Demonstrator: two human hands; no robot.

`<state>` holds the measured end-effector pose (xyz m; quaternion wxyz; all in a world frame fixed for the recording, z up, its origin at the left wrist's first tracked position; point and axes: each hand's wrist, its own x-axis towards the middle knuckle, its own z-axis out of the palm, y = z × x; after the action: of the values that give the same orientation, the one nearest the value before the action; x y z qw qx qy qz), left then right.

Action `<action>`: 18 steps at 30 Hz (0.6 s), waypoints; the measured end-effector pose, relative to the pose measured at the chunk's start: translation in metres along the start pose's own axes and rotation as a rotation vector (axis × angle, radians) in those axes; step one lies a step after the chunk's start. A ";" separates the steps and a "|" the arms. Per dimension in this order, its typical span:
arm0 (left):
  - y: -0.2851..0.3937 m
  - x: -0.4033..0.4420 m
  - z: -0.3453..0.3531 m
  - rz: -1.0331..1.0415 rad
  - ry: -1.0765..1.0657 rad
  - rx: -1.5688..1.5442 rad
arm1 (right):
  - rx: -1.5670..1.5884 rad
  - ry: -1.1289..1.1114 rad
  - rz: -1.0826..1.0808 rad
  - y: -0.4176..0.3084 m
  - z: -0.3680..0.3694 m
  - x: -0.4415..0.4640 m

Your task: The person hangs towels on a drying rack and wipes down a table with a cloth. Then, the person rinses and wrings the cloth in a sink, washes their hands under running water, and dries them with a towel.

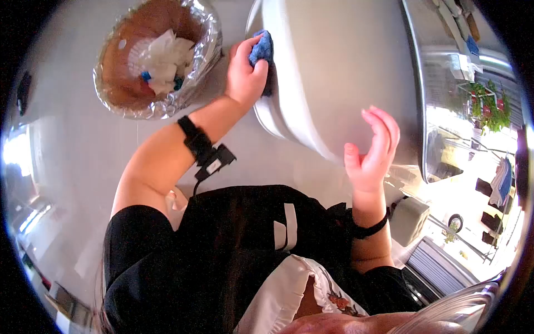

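Bin [114, 69]: far left for us, shiny plastic liner over the rim, crumpled paper [161, 61] and some blue bits down inside.
Strap [196, 142]: black, round our left forearm, little black gadget [216, 162] hanging off it.
Left hand [247, 75]: closed round the cloth, kinda squeezed between the bin and the white fixture, so the bin rim crowds us on that side.
Cloth [261, 49]: blue, bunched up, right at the fixture's left edge.
White fixture [345, 67]: big pale bulk, sits between our hands and blocks whatever's behind it.
Right hand [374, 147]: loosely open, fingers curled a bit, thumb well apart, by the fixture's lower right; can't tell if we're touching it.
Wristband [371, 227]: black, on our right wrist.
Plant [490, 108]: green with red bits, way off right, above some hanging fabric [501, 181].
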<state>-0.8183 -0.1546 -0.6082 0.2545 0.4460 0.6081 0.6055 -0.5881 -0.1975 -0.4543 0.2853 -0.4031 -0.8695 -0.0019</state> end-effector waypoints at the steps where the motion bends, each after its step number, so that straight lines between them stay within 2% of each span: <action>1: 0.020 -0.002 -0.004 0.032 0.012 -0.052 | 0.011 0.004 0.016 -0.001 0.000 0.000; 3: 0.046 -0.009 -0.015 0.185 -0.045 -0.053 | 0.022 0.040 -0.012 0.002 -0.001 -0.001; 5: 0.070 -0.013 -0.026 0.191 -0.069 0.026 | 0.049 0.060 0.008 0.003 -0.002 -0.001; 7: 0.084 -0.009 -0.043 0.392 -0.109 0.136 | 0.096 0.074 0.040 0.002 -0.002 0.000; 9: 0.095 0.002 -0.056 0.497 -0.126 0.097 | 0.137 0.076 0.070 0.004 -0.001 0.000; 11: 0.133 0.024 -0.064 0.719 -0.088 0.243 | 0.167 0.093 0.095 0.006 0.000 0.002; 13: 0.160 0.040 -0.047 0.807 -0.173 0.376 | 0.167 0.084 0.115 0.006 0.000 0.001; 15: 0.170 0.047 -0.024 0.876 -0.473 0.619 | 0.158 0.094 0.165 0.007 0.003 -0.003; 18: 0.158 0.051 -0.008 0.991 -0.838 0.681 | 0.109 0.042 0.259 0.011 -0.006 0.003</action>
<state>-0.8119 -0.1358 -0.4427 0.0094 0.9172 0.3411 0.2056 -0.5789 -0.1889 -0.4506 0.3231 -0.4956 -0.8029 0.0737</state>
